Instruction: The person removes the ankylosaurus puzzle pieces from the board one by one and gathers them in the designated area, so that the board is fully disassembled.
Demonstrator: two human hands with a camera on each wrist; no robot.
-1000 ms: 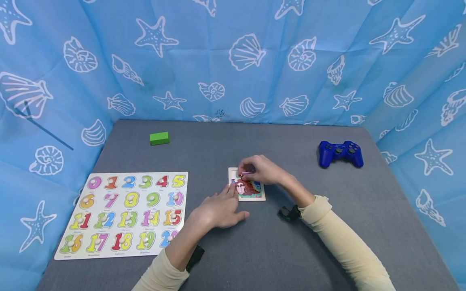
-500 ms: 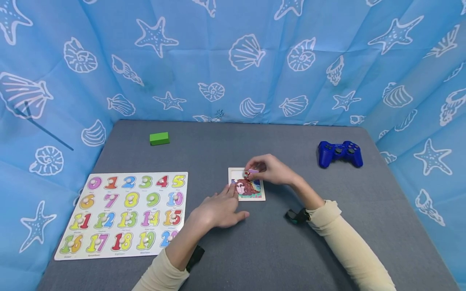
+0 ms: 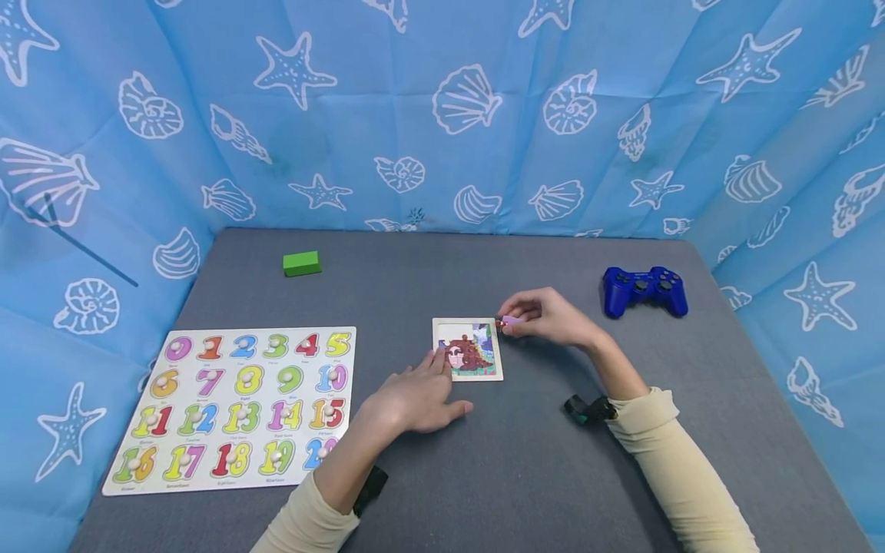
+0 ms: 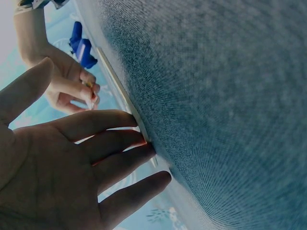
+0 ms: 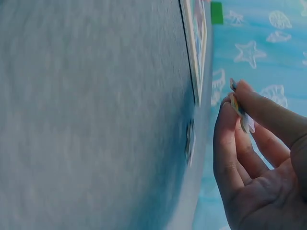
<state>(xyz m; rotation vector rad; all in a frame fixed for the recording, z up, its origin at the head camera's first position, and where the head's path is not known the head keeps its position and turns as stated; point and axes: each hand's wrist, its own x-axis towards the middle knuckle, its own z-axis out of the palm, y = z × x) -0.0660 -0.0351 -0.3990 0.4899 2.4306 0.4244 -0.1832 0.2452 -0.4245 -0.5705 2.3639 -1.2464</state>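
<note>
A small square jigsaw puzzle (image 3: 473,357) in a pale wooden frame lies mid-table, its picture showing a face and reddish-brown hair. Bare white backing shows at its upper left. My left hand (image 3: 415,395) lies flat with fingers extended, fingertips at the frame's left edge. Just off the upper right corner, my right hand (image 3: 553,316) pinches a puzzle piece (image 3: 512,320) between thumb and fingers. In the right wrist view that puzzle piece (image 5: 243,116) is raised off the table, tilted. Another loose puzzle piece (image 5: 190,143) lies on the table beneath this hand.
A white number peg board (image 3: 231,407) fills the table's left side, partly under the left forearm. A green block (image 3: 302,263) sits at the back left, a blue game controller (image 3: 644,291) at the back right. A blue seashell-print curtain (image 3: 442,115) borders the table.
My right hand has moved right, from over the puzzle to beside its upper right corner, carrying the puzzle piece. The puzzle's upper part is uncovered. My left hand has stayed in place.
</note>
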